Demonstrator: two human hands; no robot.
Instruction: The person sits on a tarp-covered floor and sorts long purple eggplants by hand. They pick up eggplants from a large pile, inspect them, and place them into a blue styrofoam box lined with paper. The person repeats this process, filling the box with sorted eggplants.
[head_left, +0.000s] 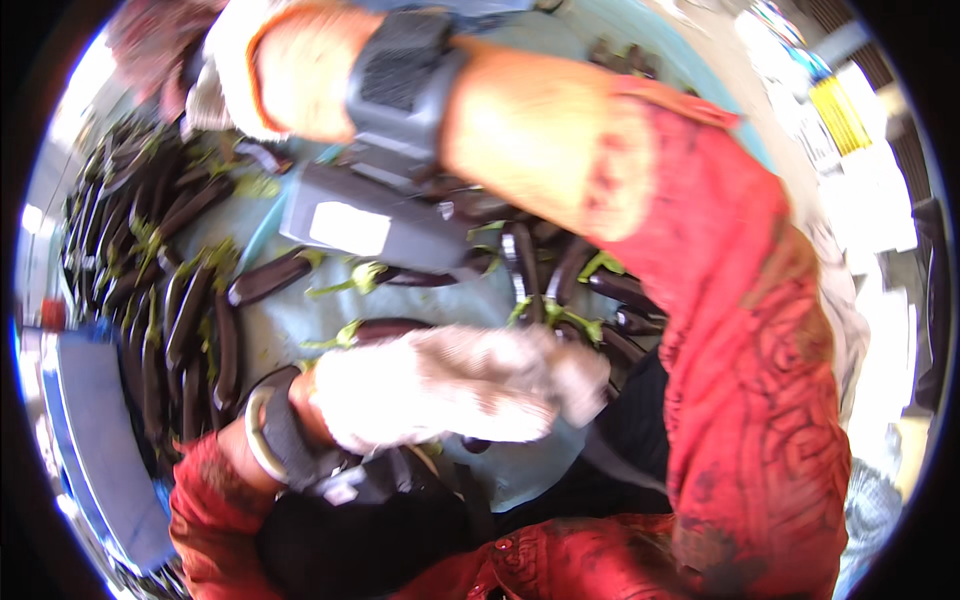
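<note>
My right arm, in a red sleeve with a dark wrist-worn device, crosses the upper view. My right hand (236, 71), in a whitish knit glove, is at the upper left, partly cut off; its fingers are mostly hidden. It is nearest the big eggplant pile (142, 225). My left hand (457, 390), in a white glove, points right across the middle, just below an eggplant with a green stem (386, 328). Its fingers look bent and are blurred; whether it holds anything cannot be seen. More eggplants (525, 262) lie right of centre, partly behind my right arm.
A light blue sheet (277, 337) lies under the eggplants. A blue-grey box-like object (97, 450) stands at the left edge. A blurred maroon-pink thing (154, 45) is beside my right hand. White and yellow packages (840, 112) are at the upper right.
</note>
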